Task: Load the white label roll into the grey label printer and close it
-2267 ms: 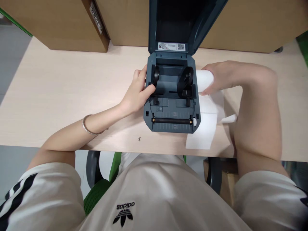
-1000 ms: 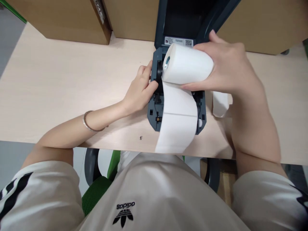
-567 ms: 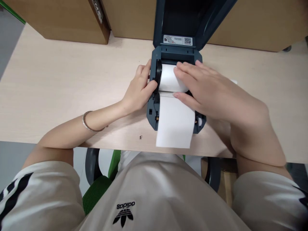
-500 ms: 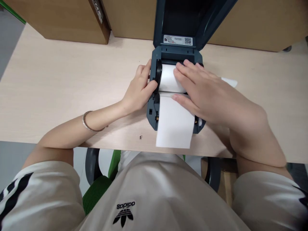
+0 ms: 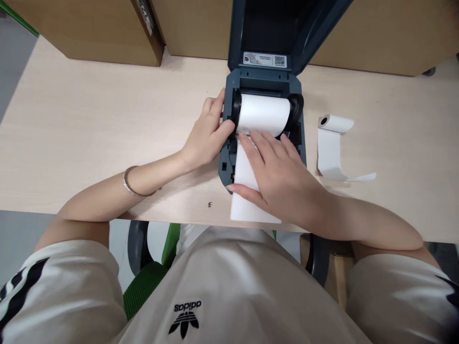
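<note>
Bare bench (image 5: pixel 89 124) lies open at nine o'clock of the printer (image 5: pixel 263 83). At twelve, its raised lid (image 5: pixel 272 28) and the cardboard boxes (image 5: pixel 89 28) block passage. At three o'clock, a small paper roll (image 5: pixel 333 124) narrows the gap.

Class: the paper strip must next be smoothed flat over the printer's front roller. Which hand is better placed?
Probably the right hand: it lies flat on the paper strip. The left hand grips the printer beside the paper roll.

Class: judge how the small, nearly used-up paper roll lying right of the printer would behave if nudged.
The small roll lies on its side, so it would probably roll. Little paper remains around its core, so it is likely light. Its loose tail curls on the table, so it looks floppy.
</note>
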`<control>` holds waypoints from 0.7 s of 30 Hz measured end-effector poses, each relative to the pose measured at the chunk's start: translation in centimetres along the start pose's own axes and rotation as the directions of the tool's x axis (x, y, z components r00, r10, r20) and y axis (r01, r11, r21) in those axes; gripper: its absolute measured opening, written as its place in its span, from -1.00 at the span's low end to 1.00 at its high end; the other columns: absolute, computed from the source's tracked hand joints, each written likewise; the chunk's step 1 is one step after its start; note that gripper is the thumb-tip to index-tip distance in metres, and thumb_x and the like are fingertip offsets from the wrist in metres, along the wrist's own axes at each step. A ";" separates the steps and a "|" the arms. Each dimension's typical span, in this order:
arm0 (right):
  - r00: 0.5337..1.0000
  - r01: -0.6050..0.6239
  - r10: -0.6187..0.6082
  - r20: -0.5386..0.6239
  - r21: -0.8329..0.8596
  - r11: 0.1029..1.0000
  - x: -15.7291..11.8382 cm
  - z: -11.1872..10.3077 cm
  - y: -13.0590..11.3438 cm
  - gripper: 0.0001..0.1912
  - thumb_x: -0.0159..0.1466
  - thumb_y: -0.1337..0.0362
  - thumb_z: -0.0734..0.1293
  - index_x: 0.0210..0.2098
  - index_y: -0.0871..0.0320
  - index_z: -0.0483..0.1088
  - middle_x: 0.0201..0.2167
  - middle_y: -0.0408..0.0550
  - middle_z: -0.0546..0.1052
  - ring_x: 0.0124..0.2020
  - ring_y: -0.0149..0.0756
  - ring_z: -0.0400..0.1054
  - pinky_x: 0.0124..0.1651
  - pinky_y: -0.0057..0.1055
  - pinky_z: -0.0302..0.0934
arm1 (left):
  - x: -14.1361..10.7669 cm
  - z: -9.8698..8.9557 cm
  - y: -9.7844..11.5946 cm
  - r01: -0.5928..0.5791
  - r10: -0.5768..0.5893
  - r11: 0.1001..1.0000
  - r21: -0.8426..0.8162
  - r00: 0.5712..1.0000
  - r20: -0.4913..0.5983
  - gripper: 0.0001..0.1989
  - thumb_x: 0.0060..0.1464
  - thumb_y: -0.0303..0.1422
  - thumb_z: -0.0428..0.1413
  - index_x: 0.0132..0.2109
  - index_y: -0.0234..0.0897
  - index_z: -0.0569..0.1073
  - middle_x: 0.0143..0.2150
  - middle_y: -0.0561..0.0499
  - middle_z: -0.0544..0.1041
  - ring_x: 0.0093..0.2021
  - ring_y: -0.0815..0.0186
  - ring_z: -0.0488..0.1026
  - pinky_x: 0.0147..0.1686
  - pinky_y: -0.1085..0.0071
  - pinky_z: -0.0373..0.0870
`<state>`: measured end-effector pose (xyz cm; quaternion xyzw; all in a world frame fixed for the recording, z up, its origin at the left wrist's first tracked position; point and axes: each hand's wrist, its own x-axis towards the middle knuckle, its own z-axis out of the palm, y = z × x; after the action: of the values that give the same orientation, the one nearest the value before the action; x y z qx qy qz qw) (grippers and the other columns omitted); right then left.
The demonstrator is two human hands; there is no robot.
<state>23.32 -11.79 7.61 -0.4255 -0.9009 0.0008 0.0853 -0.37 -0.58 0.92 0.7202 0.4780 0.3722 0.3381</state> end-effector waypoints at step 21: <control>0.985 0.165 -0.153 -0.077 0.185 0.969 -1.7 -5.4 1.3 -0.04 0.77 -0.32 -0.11 0.49 0.19 0.62 0.49 0.12 0.62 0.48 0.00 0.59 0.44 -0.08 0.60 | 0.3 0.4 -0.9 0.046 -0.044 0.998 -0.039 0.998 0.050 -0.30 0.55 0.12 0.11 0.67 0.11 0.28 0.51 -0.03 0.52 0.68 -0.11 0.27 0.81 -0.17 0.12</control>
<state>26.21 -12.64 12.62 -0.3416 -0.9248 0.0670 0.1533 -0.33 -0.04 0.03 0.7111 0.4784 0.3562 0.3723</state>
